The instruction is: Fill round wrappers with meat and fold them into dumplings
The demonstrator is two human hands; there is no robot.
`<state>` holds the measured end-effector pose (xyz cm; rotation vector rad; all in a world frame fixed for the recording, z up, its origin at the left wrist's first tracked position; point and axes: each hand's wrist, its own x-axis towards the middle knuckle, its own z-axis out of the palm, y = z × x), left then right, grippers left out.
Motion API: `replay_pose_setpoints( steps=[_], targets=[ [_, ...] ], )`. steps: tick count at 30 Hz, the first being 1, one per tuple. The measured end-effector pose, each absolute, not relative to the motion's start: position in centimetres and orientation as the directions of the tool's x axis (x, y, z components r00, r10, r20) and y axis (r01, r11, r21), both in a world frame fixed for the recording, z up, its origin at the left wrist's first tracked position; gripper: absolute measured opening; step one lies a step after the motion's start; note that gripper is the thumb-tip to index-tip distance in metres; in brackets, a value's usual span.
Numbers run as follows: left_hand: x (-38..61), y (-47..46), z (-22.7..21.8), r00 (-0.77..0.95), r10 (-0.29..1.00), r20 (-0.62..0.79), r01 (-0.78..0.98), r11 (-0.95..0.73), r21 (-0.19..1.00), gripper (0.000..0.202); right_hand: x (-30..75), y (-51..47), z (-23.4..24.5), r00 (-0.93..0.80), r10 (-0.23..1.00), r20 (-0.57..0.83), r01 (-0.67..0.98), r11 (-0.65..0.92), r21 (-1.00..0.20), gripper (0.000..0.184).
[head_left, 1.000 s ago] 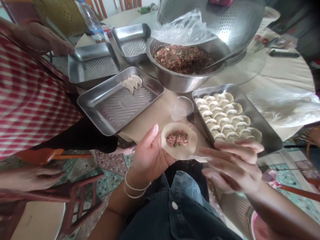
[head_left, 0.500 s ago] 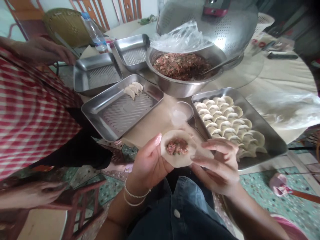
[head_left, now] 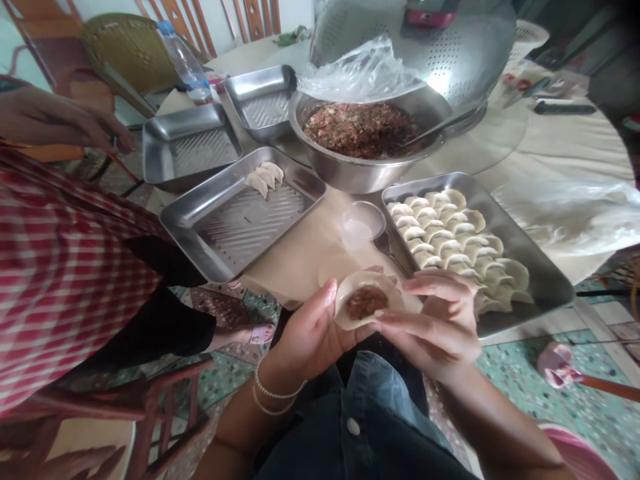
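Observation:
A round dumpling wrapper [head_left: 345, 313] with minced meat filling [head_left: 367, 302] in its middle rests on the fingers of my left hand [head_left: 313, 333], the thumb at its left edge. The wrapper's sides are curling up around the meat. At its right edge, my right hand [head_left: 440, 327] pinches the dough between fingers and thumb. Just beyond my hands stands a small bowl of whitish liquid [head_left: 363, 223]. To the right, a metal tray [head_left: 545, 293] holds rows of folded dumplings [head_left: 445, 233]. Another tray [head_left: 215, 240] at left carries a few dumplings [head_left: 265, 179].
A large metal bowl of meat filling [head_left: 360, 130] with a spoon stands behind, partly under a plastic bag [head_left: 365, 73]. Two more metal trays [head_left: 193, 147] sit back left. A co-worker in a checked shirt [head_left: 65, 267] stands at left. A plastic bag [head_left: 575, 213] lies right.
The wrapper was lying flatter and now curves up around the filling, as my right fingers have moved in onto its near edge. At left, the co-worker's hands have shifted.

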<state>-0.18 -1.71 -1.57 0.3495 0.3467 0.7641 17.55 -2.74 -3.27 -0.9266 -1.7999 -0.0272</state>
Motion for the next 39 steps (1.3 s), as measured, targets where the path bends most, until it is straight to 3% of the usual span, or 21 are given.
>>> replay_pose_setpoints(
  steps=[9,13,20,25,30,35,39],
  targets=[
    [0.3,-2.5,-2.5,0.672,0.737,-0.073,-0.617,0.611,0.496,0.042,16.3,-2.4,-3.3,0.021,0.588,0.808,0.593,0.644,-0.483,0.02],
    [0.3,-2.4,-2.4,0.664,0.745,-0.06,-0.627,0.599,0.498,0.042,16.1,-2.5,-3.5,-0.003,0.594,0.805,0.581,0.656,-0.482,0.02],
    [-0.1,-2.3,-1.5,0.616,0.782,-0.096,-0.644,0.569,0.511,0.042,16.4,-2.6,-4.2,0.017,0.593,0.805,0.56,0.662,-0.499,0.058],
    [-0.2,-2.4,-1.3,0.589,0.802,-0.097,-0.634,0.533,0.561,0.037,16.7,-2.9,-4.7,0.071,0.678,0.731,0.578,0.569,-0.585,0.061],
    [-0.5,-2.5,-1.4,0.636,0.768,-0.073,-0.566,0.529,0.632,0.06,16.6,-3.3,-4.8,0.108,0.763,0.637,0.524,0.501,-0.689,0.052],
    [-0.5,-2.4,-1.5,0.642,0.765,-0.044,-0.634,0.563,0.53,0.049,16.5,-3.2,-4.9,0.11,0.714,0.691,0.524,0.55,-0.651,0.047],
    [-0.5,-2.5,-1.8,0.635,0.766,-0.095,-0.617,0.578,0.534,0.039,16.3,-3.3,-4.6,0.096,0.623,0.776,0.57,0.605,-0.556,0.045]
  ],
)
